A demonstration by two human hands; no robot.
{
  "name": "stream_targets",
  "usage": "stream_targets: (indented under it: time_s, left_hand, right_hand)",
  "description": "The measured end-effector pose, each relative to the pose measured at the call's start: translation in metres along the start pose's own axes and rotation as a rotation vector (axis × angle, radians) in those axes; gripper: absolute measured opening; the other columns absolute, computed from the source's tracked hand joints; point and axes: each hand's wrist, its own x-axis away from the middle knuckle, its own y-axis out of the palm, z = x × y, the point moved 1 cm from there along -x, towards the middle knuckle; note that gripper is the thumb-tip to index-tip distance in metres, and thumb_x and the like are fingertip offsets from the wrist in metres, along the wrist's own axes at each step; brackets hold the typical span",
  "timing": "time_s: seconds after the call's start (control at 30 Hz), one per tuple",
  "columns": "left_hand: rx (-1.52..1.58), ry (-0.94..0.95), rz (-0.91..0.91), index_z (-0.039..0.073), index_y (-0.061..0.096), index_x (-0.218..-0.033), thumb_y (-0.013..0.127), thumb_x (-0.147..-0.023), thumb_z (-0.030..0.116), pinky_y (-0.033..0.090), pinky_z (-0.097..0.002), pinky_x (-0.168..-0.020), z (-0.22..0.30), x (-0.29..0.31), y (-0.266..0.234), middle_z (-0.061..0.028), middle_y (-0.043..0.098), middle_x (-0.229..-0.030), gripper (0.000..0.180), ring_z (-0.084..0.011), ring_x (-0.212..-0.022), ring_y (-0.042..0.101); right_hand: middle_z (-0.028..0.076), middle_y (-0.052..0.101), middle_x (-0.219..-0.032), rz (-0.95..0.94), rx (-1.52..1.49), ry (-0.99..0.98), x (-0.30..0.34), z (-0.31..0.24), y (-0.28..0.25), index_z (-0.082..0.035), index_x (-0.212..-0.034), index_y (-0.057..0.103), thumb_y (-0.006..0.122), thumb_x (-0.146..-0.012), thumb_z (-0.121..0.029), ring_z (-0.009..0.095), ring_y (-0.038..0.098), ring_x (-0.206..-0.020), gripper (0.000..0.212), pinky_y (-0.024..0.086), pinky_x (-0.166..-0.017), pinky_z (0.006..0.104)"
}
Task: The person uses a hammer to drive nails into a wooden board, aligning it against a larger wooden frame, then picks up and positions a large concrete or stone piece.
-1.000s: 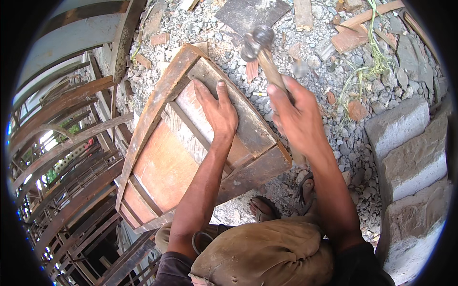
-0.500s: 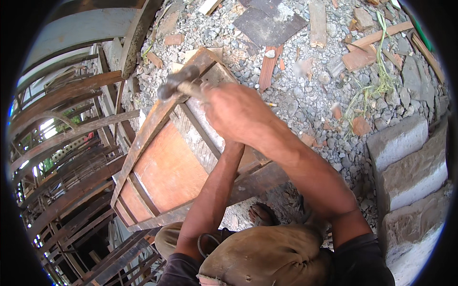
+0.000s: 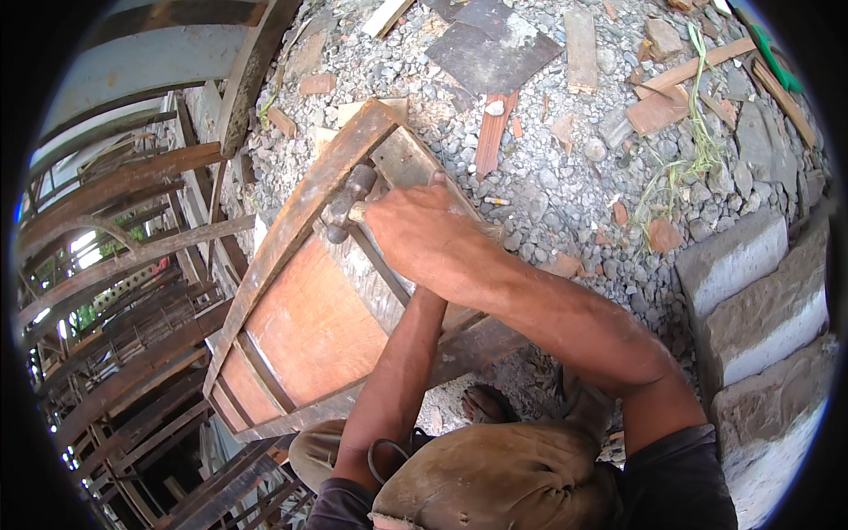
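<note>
My right hand [image 3: 428, 234] is closed around the short handle of a hammer [image 3: 343, 209]. The hammer's dark metal head is down low over a crosspiece of a wooden-framed panel [image 3: 314, 318]. This panel has reddish plywood between worn brown battens and lies slanted in front of my knees. My left forearm [image 3: 397, 362] reaches in beneath the right one. The left hand is mostly hidden behind my right hand, with what looks like a fingertip showing near the frame's far corner. What it holds, if anything, is out of sight.
Gravel [image 3: 548, 203] with wood scraps surrounds the panel. A dark flat sheet [image 3: 495, 49] and a reddish wood strip [image 3: 499, 141] lie beyond it. Concrete blocks [image 3: 738, 261] stand at the right. Stacked wooden frames [image 3: 132, 256] fill the left side.
The hammer has come down from above the frame's left rail to the crosspiece, and my right hand has lowered with it. The view has shifted slightly.
</note>
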Motion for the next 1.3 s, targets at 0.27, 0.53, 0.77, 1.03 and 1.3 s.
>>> stream_targets:
  time_s: [0.27, 0.53, 0.77, 1.03, 1.3]
  left_hand:
    - [-0.019, -0.001, 0.011, -0.009, 0.031, -0.153, 0.054, -0.103, 0.043, 0.020, -0.0458, -0.123, 0.003, -0.001, 0.008, -0.0294, 0.036, -0.156, 0.075, -0.0407, -0.146, 0.034]
    - [-0.226, -0.009, 0.249, -0.007, 0.037, -0.152, 0.053, -0.103, 0.045, 0.022, -0.0469, -0.122, 0.023, -0.014, -0.005, -0.0276, 0.042, -0.153, 0.073, -0.0397, -0.143, 0.039]
    - [-0.199, -0.074, 0.462, -0.011, 0.043, -0.147, 0.050, -0.104, 0.043, 0.019, -0.0483, -0.124, 0.083, -0.023, -0.004, -0.0315, 0.046, -0.150, 0.070, -0.0448, -0.145, 0.036]
    - [-0.303, -0.058, 0.483, -0.010, 0.036, -0.152, 0.049, -0.105, 0.039, 0.019, -0.0497, -0.124, 0.075, -0.019, -0.004, -0.0288, 0.043, -0.154, 0.070, -0.0421, -0.145, 0.037]
    - [-0.357, 0.052, 0.565, -0.007, 0.040, -0.151, 0.053, -0.102, 0.037, 0.025, -0.0502, -0.121, 0.066, -0.025, -0.006, -0.0263, 0.046, -0.154, 0.068, -0.0408, -0.144, 0.041]
  right_hand:
    - [0.031, 0.072, -0.089, 0.009, -0.100, 0.039, -0.002, 0.006, 0.005, 0.004, -0.083, 0.073, 0.061, -0.076, 0.003, 0.044, 0.074, -0.085, 0.014, 0.056, -0.080, 0.0551]
    - [0.020, 0.072, -0.087, 0.052, -0.463, 0.234, 0.023, 0.029, -0.021, 0.003, -0.106, 0.073, 0.061, -0.097, -0.015, 0.029, 0.071, -0.071, 0.023, 0.057, -0.067, 0.0432]
    - [0.017, 0.069, -0.074, 0.383, -0.571, 0.405, 0.069, 0.087, -0.072, 0.011, -0.126, 0.065, 0.063, -0.099, -0.020, 0.018, 0.065, -0.069, 0.041, 0.051, -0.065, 0.0363]
    - [0.015, 0.073, -0.115, 0.399, -0.949, 0.580, 0.165, 0.049, -0.072, 0.010, -0.131, 0.063, 0.065, -0.100, -0.018, 0.014, 0.062, -0.104, 0.042, 0.051, -0.089, 0.0296]
    - [0.022, 0.075, -0.104, 0.561, -0.175, 0.451, 0.183, 0.086, -0.050, 0.000, -0.132, 0.067, 0.070, -0.095, -0.017, 0.023, 0.074, -0.084, 0.041, 0.055, -0.073, 0.0375]
